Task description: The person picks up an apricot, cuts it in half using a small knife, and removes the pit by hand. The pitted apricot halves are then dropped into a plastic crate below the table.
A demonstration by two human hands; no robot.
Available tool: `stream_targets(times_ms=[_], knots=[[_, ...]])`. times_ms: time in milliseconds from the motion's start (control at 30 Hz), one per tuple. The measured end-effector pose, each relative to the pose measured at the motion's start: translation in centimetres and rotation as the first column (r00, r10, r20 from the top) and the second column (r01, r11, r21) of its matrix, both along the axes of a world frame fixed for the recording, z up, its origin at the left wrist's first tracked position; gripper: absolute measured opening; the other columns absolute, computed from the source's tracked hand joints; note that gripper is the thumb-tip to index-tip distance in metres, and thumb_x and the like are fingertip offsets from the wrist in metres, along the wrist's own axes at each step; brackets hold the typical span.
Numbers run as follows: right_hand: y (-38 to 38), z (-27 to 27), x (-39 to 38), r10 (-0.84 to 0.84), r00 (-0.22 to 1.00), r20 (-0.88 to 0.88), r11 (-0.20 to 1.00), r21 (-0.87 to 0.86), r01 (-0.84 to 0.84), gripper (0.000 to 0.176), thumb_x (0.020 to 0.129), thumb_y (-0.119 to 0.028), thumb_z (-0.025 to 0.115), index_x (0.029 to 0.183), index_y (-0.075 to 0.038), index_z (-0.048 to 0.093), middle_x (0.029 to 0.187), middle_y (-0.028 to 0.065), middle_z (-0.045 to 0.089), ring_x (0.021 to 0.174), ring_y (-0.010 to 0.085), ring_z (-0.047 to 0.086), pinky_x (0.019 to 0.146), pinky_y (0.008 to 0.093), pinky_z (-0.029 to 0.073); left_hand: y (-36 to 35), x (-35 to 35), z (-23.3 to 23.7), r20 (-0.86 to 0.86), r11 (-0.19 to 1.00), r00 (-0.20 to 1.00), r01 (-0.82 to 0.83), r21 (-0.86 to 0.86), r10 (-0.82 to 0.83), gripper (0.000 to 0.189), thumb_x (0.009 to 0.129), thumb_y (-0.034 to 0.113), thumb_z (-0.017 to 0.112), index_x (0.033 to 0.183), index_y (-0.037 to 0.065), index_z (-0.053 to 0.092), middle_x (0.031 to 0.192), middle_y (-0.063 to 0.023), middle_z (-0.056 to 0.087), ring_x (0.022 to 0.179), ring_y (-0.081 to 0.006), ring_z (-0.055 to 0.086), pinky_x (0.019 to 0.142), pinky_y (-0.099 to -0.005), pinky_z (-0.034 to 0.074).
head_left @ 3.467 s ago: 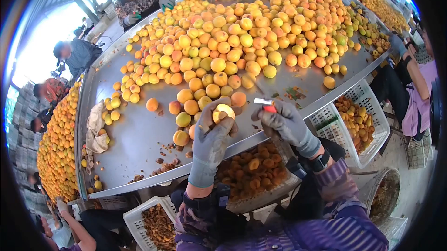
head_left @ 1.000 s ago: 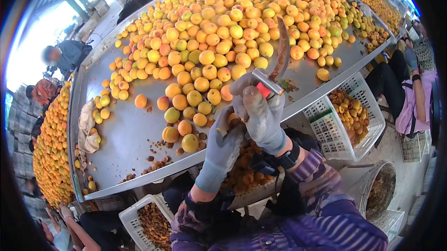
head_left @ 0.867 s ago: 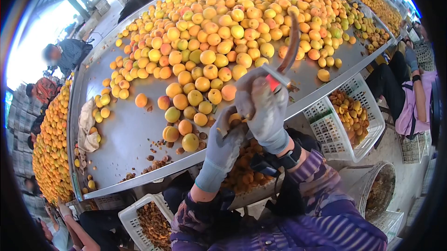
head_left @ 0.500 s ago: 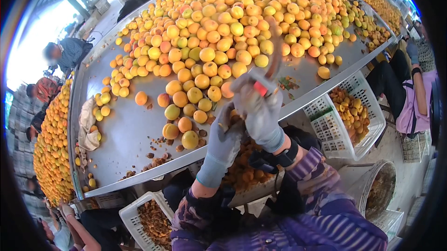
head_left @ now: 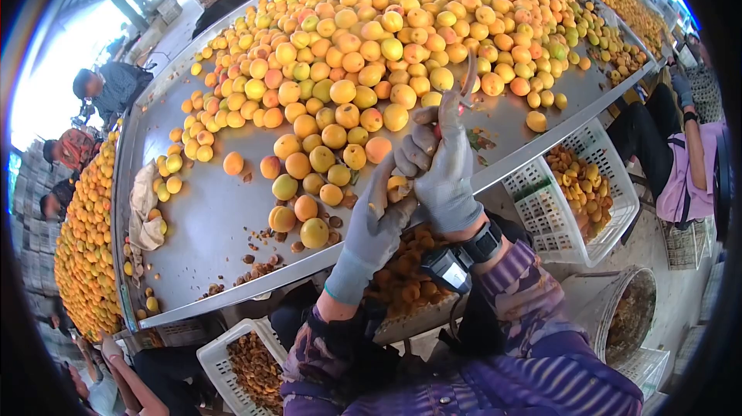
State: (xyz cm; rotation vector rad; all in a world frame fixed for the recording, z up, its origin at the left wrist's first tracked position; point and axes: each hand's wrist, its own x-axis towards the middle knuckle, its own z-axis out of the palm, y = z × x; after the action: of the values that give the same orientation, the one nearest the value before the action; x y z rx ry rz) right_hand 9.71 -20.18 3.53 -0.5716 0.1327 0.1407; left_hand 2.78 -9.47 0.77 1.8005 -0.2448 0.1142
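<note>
L glove & R glove grey; apricots yel./orange; R sleeve purple w/ stripes; crate wht.

Crumpled pale cloth on bench, along left edge. Leaf bits near front edge. Off front edge: white crate toward front-left corner, tilted bucket farther right, person in lilac near right end. Dark-jacketed person beyond left edge.

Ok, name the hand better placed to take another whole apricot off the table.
Probably the left hand: it sits nearer the loose apricots at the front, though it holds a fruit and would need freeing first. The right hand is occupied with the curved knife.
</note>
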Motion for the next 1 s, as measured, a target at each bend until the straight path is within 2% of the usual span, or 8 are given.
stream_targets(times_ms=[233, 300, 400, 667, 767, 833, 867, 1000], knots=[[0.2, -0.9, 0.8, 0.003, 0.996, -0.091, 0.998, 0.056, 0.002, 0.047, 0.093, -0.055, 0.051, 0.084, -0.009, 0.047, 0.054, -0.0046, 0.029, 0.042, 0.0085, 0.027, 0.040, 0.0259, 0.023, 0.0, 0.5, -1.0, 0.087, 0.996, 0.994, -0.074, 0.051, 0.069, 0.058, 0.092, 0.007, 0.055, 0.144, 0.001, 0.029, 0.116, -0.0078, 0.057, 0.100, -0.0141, 0.056, 0.086, -0.0247, 0.045], [-0.1, -0.9, 0.8, -0.007, 0.998, -0.067, 0.996, 0.092, 0.013, 0.046, 0.092, -0.054, 0.052, 0.084, -0.009, 0.047, 0.053, -0.0043, 0.029, 0.043, 0.0089, 0.028, 0.041, 0.0262, 0.024, 0.1, 0.4, -0.4, -0.178, 0.981, 0.982, -0.088, -0.173, 0.057, 0.048, 0.094, 0.015, 0.057, 0.138, 0.001, 0.041, 0.104, -0.0057, 0.062, 0.080, -0.0063, 0.056, 0.065, -0.0184, 0.045], [-0.5, -0.3, 0.9, -0.057, 0.995, -0.078, 0.997, 0.050, 0.061, 0.046, 0.091, -0.055, 0.053, 0.083, -0.010, 0.047, 0.053, -0.0041, 0.030, 0.043, 0.0091, 0.028, 0.041, 0.0268, 0.024, 0.2, 0.3, -0.8, -0.353, 0.881, 0.935, -0.173, -0.439, 0.007, 0.040, 0.095, 0.027, 0.058, 0.124, 0.000, 0.055, 0.095, -0.0041, 0.064, 0.081, -0.0064, 0.057, 0.069, -0.0185, 0.045], [-1.7, -1.0, 1.8, -0.100, 0.995, -0.021, 0.995, 0.011, 0.100, 0.043, 0.092, -0.053, 0.053, 0.084, -0.011, 0.050, 0.053, -0.0032, 0.032, 0.043, 0.0099, 0.030, 0.042, 0.0270, 0.026, 0.7, 0.2, 1.0, -0.473, 0.777, 0.875, -0.228, -0.587, -0.101, 0.045, 0.098, 0.039, 0.047, 0.119, 0.001, 0.058, 0.076, -0.0048, 0.061, 0.053, -0.0073, 0.046, 0.050, -0.0191, 0.036], [-1.6, -1.2, 2.3, -0.096, 0.989, 0.108, 0.968, -0.220, 0.118, 0.032, 0.095, -0.039, 0.056, 0.085, -0.008, 0.053, 0.058, -0.0039, 0.042, 0.047, 0.0075, 0.037, 0.045, 0.0247, 0.033, 0.5, 0.4, 0.2, -0.514, 0.681, 0.855, -0.331, -0.653, -0.077, 0.044, 0.098, 0.039, 0.047, 0.118, 0.001, 0.056, 0.072, -0.0070, 0.060, 0.049, -0.0102, 0.045, 0.048, -0.0212, 0.036], [-0.6, -1.2, 2.5, -0.118, 0.776, 0.619, 0.675, -0.524, 0.520, 0.018, 0.095, -0.022, 0.059, 0.088, -0.005, 0.056, 0.065, -0.0043, 0.050, 0.055, 0.0044, 0.044, 0.051, 0.0208, 0.038, 0.7, 0.4, -0.2, -0.528, 0.618, 0.842, -0.357, -0.701, -0.111, 0.043, 0.098, 0.038, 0.048, 0.119, 0.001, 0.055, 0.071, -0.0082, 0.060, 0.049, -0.0118, 0.046, 0.048, -0.0221, 0.036], [-0.5, -1.3, 1.6, -0.099, 0.809, 0.579, 0.788, -0.451, 0.419, 0.011, 0.092, -0.013, 0.062, 0.088, -0.004, 0.057, 0.069, -0.0058, 0.051, 0.060, 0.0017, 0.045, 0.053, 0.0184, 0.039, 0.9, 0.4, -0.4, -0.548, 0.658, 0.828, -0.346, -0.669, -0.122, 0.042, 0.098, 0.038, 0.048, 0.116, 0.000, 0.057, 0.072, -0.0091, 0.061, 0.051, -0.0127, 0.048, 0.049, -0.0226, 0.038], [-1.3, -1.3, 1.1, 0.045, 0.924, 0.381, 0.804, -0.562, 0.193, 0.014, 0.092, -0.017, 0.063, 0.090, -0.005, 0.058, 0.068, -0.0051, 0.051, 0.058, 0.0020, 0.045, 0.052, 0.0178, 0.039, 1.8, 0.2, -0.1, -0.476, 0.682, 0.830, -0.169, -0.711, -0.291, 0.039, 0.098, 0.035, 0.049, 0.107, 0.000, 0.063, 0.074, -0.0100, 0.062, 0.056, -0.0137, 0.052, 0.053, -0.0243, 0.042]])
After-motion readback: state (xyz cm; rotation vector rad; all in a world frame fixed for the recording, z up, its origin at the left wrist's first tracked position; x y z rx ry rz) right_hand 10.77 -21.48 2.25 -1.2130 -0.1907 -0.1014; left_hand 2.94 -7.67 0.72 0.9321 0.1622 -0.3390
